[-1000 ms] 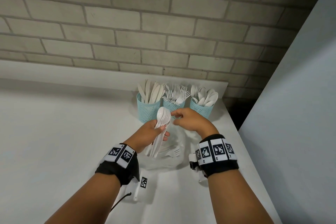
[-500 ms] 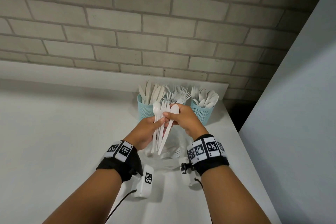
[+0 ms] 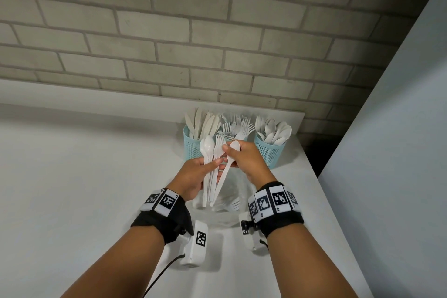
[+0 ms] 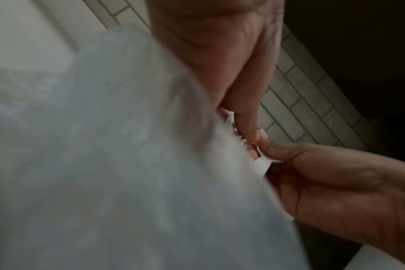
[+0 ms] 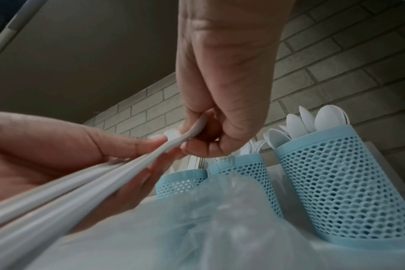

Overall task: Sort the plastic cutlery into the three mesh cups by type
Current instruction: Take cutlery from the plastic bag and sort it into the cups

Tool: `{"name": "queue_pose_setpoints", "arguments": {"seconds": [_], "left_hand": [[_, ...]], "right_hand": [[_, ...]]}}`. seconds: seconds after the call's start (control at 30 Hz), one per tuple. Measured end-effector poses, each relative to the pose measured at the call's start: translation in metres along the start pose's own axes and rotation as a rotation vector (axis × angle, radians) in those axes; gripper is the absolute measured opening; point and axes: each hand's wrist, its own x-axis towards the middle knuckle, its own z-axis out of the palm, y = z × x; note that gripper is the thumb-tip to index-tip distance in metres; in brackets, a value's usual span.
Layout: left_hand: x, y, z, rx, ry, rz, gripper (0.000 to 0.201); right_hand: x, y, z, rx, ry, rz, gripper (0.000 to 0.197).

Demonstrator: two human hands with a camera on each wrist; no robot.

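Note:
My left hand (image 3: pixel 197 174) grips a bunch of white plastic cutlery (image 3: pixel 211 167), spoons and forks, upright in front of the cups. My right hand (image 3: pixel 238 156) pinches the bowl of one white spoon (image 3: pixel 227 167) that leans out of the bunch to the right; in the right wrist view this spoon (image 5: pixel 173 144) sits between thumb and fingers. Behind stand three light-blue mesh cups: the left cup (image 3: pixel 192 146) with knives, the middle cup (image 5: pixel 240 168) with forks, mostly hidden by my hands, and the right cup (image 3: pixel 272 151) with spoons.
A clear plastic bag (image 3: pixel 226 205) with a few forks lies on the white counter (image 3: pixel 72 189) under my hands. A brick wall (image 3: pixel 217 43) is close behind the cups. A grey panel (image 3: pixel 387 152) closes the right side, at the counter's edge.
My right hand has taken one spoon by its bowl and tilted it out of the bunch to the right. Both hands have risen slightly toward the cups.

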Motion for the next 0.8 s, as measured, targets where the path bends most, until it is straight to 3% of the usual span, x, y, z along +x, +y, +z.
{"name": "queue_pose_setpoints", "arguments": {"seconds": [0.27, 0.53, 0.7, 0.8], "left_hand": [[0.000, -0.003, 0.005, -0.063, 0.062, -0.043, 0.010], [0.003, -0.004, 0.007, -0.073, 0.080, -0.073, 0.012], [0.003, -0.003, 0.006, -0.105, 0.078, -0.058, 0.015], [0.002, 0.000, 0.003, -0.164, 0.071, -0.071, 0.019]], "right_hand": [[0.001, -0.006, 0.003, 0.055, 0.097, 0.046, 0.025], [0.004, -0.003, 0.014, 0.026, 0.048, 0.053, 0.030], [0.010, -0.007, 0.013, 0.066, 0.048, 0.081, 0.014], [0.016, -0.025, -0.003, 0.065, 0.174, 0.036, 0.015]]}}
